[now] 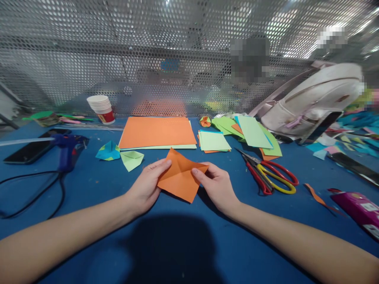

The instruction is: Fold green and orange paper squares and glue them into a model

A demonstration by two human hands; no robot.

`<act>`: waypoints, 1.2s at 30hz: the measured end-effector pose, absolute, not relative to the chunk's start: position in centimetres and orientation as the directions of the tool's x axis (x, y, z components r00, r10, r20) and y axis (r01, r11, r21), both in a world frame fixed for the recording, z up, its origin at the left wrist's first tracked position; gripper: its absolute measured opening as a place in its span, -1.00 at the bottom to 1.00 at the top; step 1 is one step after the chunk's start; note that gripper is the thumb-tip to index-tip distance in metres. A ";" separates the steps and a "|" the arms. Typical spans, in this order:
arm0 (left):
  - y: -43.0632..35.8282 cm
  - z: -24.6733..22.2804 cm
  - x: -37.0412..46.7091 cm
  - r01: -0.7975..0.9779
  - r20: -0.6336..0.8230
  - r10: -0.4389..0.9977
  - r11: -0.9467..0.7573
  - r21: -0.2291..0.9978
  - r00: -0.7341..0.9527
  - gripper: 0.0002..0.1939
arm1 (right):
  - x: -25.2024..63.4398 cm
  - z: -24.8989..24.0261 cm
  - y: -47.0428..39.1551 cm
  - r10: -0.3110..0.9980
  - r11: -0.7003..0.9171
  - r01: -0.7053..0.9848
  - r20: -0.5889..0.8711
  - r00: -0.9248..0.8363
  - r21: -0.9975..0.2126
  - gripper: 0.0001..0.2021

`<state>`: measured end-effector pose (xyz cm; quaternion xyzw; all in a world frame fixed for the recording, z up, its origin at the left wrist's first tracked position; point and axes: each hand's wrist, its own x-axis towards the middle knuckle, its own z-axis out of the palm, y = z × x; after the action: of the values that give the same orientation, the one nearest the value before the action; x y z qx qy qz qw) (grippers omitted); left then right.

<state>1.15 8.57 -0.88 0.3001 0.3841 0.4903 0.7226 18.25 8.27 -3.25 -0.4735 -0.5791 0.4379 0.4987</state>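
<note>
Basically, both hands grasp 1 creased orange paper square [180,177], mid-view over the blue counter [251,260]: left hand [149,183] pinches its 9 o'clock side, right hand [219,187] pinches its corner near 3 o'clock, thumbs on top, other fingers partly hidden. Clock positions from the square: large orange-topped paper stack [158,132] at 11; light-green folded piece [132,159] at 10, blue-and-green folded piece [108,151] just beyond it; small pale-green-topped stack [213,141] between 1 and 2; scissors [258,179] with red and yellow handles at 3, blade tips aimed toward 11. Farther out: blue glue gun [66,152] at 9, nested paper cups [100,108] at 10, tilted pale backpack [314,98] at 2.
</note>
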 end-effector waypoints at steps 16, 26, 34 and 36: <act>8.6 -1.1 1.1 -0.461 -0.237 0.934 0.339 0.820 0.266 -0.80 | 18.3 -2.9 8.0 0.958 0.275 0.208 0.250 -0.138 -0.939 -0.79; 8.5 -1.0 1.1 -0.418 -0.208 0.938 0.313 0.853 0.277 -0.81 | 18.4 -3.2 8.0 0.940 0.312 0.179 0.276 -0.201 -0.933 -0.80; 8.1 -1.2 1.1 -0.370 -0.189 0.944 0.284 0.884 0.271 -0.83 | 18.0 -3.3 7.9 0.965 0.222 0.169 0.190 -0.183 -0.960 -0.85; 8.0 -1.2 1.1 -0.371 -0.187 0.942 0.285 0.884 0.280 -0.83 | 18.0 -3.3 7.9 0.964 0.213 0.158 0.181 -0.194 -0.964 -0.84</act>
<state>1.12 8.03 -1.20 0.3761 0.3797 0.4647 0.7060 18.01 7.88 -3.28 -0.4437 -0.6325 0.4435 0.4543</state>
